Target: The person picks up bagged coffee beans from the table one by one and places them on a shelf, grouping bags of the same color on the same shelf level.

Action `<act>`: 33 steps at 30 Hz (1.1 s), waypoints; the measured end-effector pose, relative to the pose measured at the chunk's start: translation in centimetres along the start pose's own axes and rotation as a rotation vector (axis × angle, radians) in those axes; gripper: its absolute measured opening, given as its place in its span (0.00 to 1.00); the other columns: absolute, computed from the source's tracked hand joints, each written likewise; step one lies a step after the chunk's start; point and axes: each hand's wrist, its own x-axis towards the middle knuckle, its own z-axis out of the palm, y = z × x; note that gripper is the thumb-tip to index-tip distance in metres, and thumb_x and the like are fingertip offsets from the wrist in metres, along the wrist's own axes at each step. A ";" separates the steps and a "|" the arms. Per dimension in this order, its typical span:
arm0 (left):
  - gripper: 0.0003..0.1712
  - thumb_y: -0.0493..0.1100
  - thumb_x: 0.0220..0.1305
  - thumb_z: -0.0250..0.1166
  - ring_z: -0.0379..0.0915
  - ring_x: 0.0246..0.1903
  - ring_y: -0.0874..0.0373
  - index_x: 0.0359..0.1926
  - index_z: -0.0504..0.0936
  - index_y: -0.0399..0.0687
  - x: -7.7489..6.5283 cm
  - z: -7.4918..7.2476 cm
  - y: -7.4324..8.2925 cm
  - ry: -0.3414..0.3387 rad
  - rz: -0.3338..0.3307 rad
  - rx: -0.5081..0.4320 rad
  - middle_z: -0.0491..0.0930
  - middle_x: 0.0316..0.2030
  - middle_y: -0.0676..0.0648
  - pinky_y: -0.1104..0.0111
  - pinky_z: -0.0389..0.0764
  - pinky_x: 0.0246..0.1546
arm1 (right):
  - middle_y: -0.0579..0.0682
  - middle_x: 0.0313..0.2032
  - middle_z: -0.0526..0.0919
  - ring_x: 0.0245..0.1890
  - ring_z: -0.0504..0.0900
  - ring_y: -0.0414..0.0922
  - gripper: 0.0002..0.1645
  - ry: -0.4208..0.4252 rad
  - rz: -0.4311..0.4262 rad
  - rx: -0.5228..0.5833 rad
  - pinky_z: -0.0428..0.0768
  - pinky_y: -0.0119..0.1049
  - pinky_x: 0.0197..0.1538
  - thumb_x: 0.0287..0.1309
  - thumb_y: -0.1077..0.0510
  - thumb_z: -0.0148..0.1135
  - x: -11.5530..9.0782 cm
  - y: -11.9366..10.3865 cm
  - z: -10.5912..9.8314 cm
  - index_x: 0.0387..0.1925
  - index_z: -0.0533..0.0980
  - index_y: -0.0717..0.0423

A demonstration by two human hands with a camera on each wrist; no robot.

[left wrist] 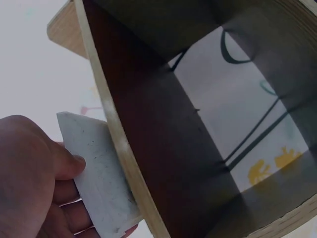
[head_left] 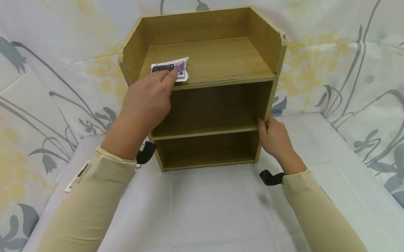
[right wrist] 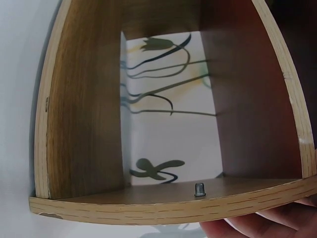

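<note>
A small wooden shelf unit (head_left: 212,84) stands upright on the white-covered table, with a walled top and two compartments below. My left hand (head_left: 150,98) holds a flat white packet with a purple label (head_left: 180,67) at the left front of the top shelf. The left wrist view shows the thumb on the packet's white face (left wrist: 96,163) and fingers behind it, close against a board's edge. My right hand (head_left: 276,139) grips the unit's right side panel near the middle shelf. Its fingers (right wrist: 252,225) show behind that panel in the right wrist view.
Another flat white item with dark print (head_left: 78,176) lies at the left, partly hidden by my left sleeve. A small metal peg (right wrist: 199,189) sticks out inside the side panel. Flowered cloth (head_left: 329,41) hangs behind and at both sides.
</note>
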 end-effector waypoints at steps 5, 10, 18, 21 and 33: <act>0.25 0.33 0.70 0.41 0.72 0.61 0.43 0.65 0.70 0.37 0.8 0.3 -0.2 -0.085 -0.013 -0.001 0.76 0.59 0.36 0.53 0.72 0.62 | 0.68 0.34 0.81 0.31 0.81 0.59 0.27 0.002 0.000 0.005 0.77 0.51 0.32 0.74 0.48 0.36 0.0 0.1 0.1 0.47 0.70 0.69; 0.27 0.33 0.69 0.40 0.67 0.65 0.43 0.67 0.68 0.38 1.6 0.5 -0.5 -0.189 -0.045 -0.002 0.72 0.63 0.37 0.53 0.69 0.65 | 0.67 0.32 0.81 0.29 0.80 0.58 0.27 -0.002 -0.002 0.011 0.76 0.48 0.30 0.74 0.48 0.36 0.1 0.1 0.3 0.47 0.70 0.68; 0.29 0.34 0.69 0.38 0.62 0.68 0.44 0.69 0.65 0.42 3.1 0.6 -1.1 -0.305 -0.075 -0.068 0.67 0.67 0.39 0.51 0.66 0.67 | 0.67 0.33 0.81 0.31 0.81 0.58 0.29 -0.010 0.015 0.007 0.78 0.49 0.32 0.74 0.47 0.36 0.0 -0.1 0.0 0.49 0.70 0.69; 0.30 0.34 0.68 0.38 0.61 0.69 0.44 0.70 0.64 0.42 3.4 0.5 -1.3 -0.338 -0.078 -0.087 0.66 0.68 0.39 0.51 0.64 0.68 | 0.68 0.35 0.81 0.33 0.81 0.59 0.28 -0.011 0.019 0.005 0.78 0.51 0.34 0.74 0.47 0.36 0.0 -0.1 -0.1 0.49 0.70 0.69; 0.31 0.34 0.69 0.36 0.56 0.71 0.44 0.72 0.60 0.41 3.4 0.5 -1.7 -0.326 -0.084 -0.126 0.62 0.70 0.39 0.54 0.59 0.71 | 0.68 0.34 0.81 0.32 0.81 0.59 0.28 -0.006 0.005 0.009 0.78 0.51 0.33 0.74 0.47 0.36 0.0 -0.2 -0.1 0.47 0.70 0.68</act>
